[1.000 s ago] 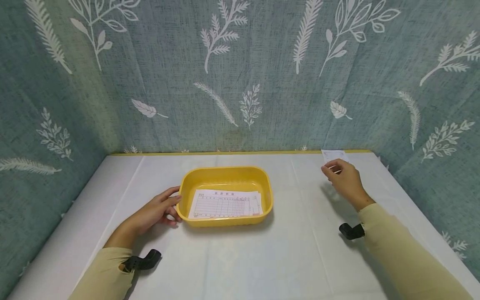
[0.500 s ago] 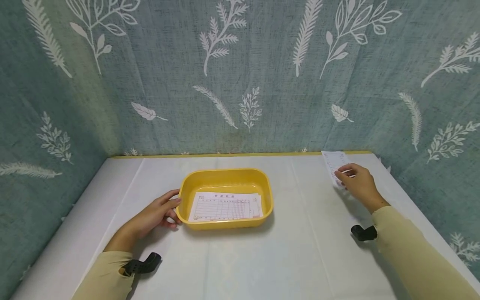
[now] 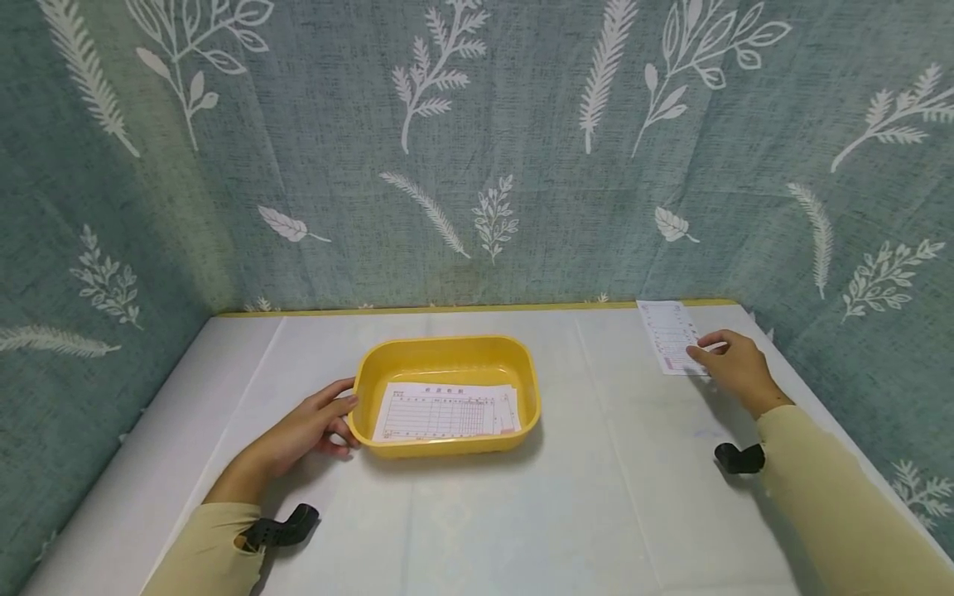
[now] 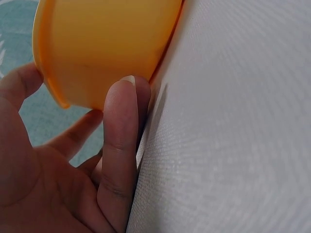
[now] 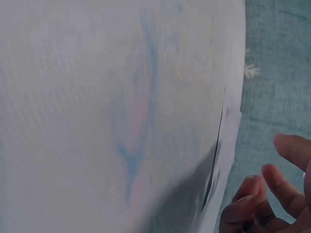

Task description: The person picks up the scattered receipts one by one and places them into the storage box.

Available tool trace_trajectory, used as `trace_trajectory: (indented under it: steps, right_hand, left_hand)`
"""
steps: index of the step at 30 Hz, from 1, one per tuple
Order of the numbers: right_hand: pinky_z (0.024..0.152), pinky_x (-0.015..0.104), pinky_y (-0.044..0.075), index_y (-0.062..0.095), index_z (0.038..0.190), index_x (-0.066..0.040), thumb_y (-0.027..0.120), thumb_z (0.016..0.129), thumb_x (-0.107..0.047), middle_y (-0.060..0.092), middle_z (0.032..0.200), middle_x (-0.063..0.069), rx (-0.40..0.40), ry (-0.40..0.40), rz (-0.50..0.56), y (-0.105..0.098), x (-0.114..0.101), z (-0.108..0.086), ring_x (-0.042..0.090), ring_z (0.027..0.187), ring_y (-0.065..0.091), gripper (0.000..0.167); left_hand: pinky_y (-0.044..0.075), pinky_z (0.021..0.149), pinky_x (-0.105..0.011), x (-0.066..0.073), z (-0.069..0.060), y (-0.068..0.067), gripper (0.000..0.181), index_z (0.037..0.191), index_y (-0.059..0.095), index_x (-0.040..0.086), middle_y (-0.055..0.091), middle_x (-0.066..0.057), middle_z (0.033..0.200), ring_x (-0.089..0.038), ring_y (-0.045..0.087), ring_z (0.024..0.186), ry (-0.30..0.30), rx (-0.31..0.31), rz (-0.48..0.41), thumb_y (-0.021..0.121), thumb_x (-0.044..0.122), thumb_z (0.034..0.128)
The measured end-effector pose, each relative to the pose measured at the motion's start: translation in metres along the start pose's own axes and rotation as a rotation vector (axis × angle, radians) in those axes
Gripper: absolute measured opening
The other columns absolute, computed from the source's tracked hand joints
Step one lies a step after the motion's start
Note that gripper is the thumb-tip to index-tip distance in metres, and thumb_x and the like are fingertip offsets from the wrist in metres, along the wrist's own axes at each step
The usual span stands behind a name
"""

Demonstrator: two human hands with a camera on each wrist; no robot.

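Observation:
A yellow plastic basin point(image 3: 447, 447) stands mid-table, holding printed paper forms point(image 3: 440, 411). My left hand point(image 3: 305, 430) is at its left end. In the left wrist view, fingertips touch the basin's outer wall point(image 4: 112, 43) and rim, the fingers fairly straight. A white printed slip point(image 3: 665, 327) lies near the table's back right edge. My right hand point(image 3: 738, 372) hovers by the slip's right side, fingers loosely bent. The right wrist view has these fingers point(image 5: 286, 194) apart from the slip point(image 5: 226, 145), with nothing between them; whether one grazes it in the head view is hard to tell.
The table wears a white cloth point(image 3: 484, 530). Behind it and at both sides hangs green leaf-patterned fabric point(image 3: 335, 124), meeting the table along a yellow strip point(image 3: 522, 307) at the back. Each wrist carries a black camera mount point(image 3: 739, 458).
My right hand has moved right and a little nearer, uncovering more of the slip, whose far corner stays almost where it was. The left hand and basin have not visibly moved.

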State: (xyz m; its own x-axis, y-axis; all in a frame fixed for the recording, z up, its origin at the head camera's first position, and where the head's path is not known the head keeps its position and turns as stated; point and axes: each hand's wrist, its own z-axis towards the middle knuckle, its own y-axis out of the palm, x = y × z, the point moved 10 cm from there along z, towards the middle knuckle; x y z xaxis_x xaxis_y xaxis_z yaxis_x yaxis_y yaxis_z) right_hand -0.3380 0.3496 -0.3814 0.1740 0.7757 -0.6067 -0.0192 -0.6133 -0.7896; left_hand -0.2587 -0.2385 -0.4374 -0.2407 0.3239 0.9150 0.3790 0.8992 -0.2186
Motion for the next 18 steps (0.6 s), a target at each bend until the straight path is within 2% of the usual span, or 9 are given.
trace_trajectory:
  steps: [4,9,12,15,18]
  right_hand:
    - [0.073,0.039,0.048,0.049,0.133,0.004,0.056,0.1,-0.047,0.05,0.128,0.032,-0.026,0.03,-0.013,0.001,0.008,0.003,0.038,0.101,0.058,0.061]
    - [0.074,0.038,0.045,0.048,0.132,0.005,0.057,0.099,-0.046,0.05,0.124,0.031,-0.017,0.069,-0.03,0.0,0.017,0.004,0.037,0.099,0.055,0.062]
    - [0.078,0.044,0.046,0.046,0.133,0.006,0.057,0.099,-0.045,0.049,0.126,0.033,-0.022,0.096,-0.044,-0.001,0.023,0.004,0.041,0.103,0.053,0.063]
    - [0.084,0.049,0.045,0.042,0.135,0.008,0.057,0.098,-0.046,0.047,0.128,0.034,-0.052,0.143,-0.041,0.0,0.029,0.003,0.043,0.107,0.05,0.066]
    - [0.084,0.048,0.045,0.039,0.137,0.009,0.056,0.098,-0.048,0.047,0.127,0.033,-0.095,0.184,-0.043,0.003,0.033,0.002,0.041,0.106,0.049,0.071]
  left_hand:
    - [0.059,0.07,-0.031,0.0,-0.002,0.002,0.069,0.158,0.014,0.007,0.069,-0.002,0.075,-0.017,0.069,0.078,0.004,-0.002,-0.002,0.045,0.039,0.1061]
    - [0.059,0.07,-0.031,-0.003,-0.003,0.002,0.068,0.158,0.015,0.008,0.069,-0.002,0.075,-0.017,0.07,0.078,-0.008,0.001,0.005,0.045,0.04,0.1061]
    - [0.059,0.07,-0.031,-0.002,-0.003,0.001,0.067,0.158,0.016,0.009,0.069,-0.003,0.075,-0.018,0.07,0.078,-0.006,0.008,0.008,0.045,0.039,0.1061]
    - [0.06,0.07,-0.031,-0.003,-0.002,-0.001,0.067,0.158,0.016,0.01,0.068,-0.003,0.076,-0.018,0.07,0.078,-0.01,0.009,0.011,0.045,0.04,0.1061]
    - [0.06,0.07,-0.031,-0.003,-0.002,-0.002,0.067,0.158,0.016,0.01,0.069,-0.003,0.076,-0.018,0.07,0.078,-0.011,0.007,0.015,0.045,0.039,0.1062]
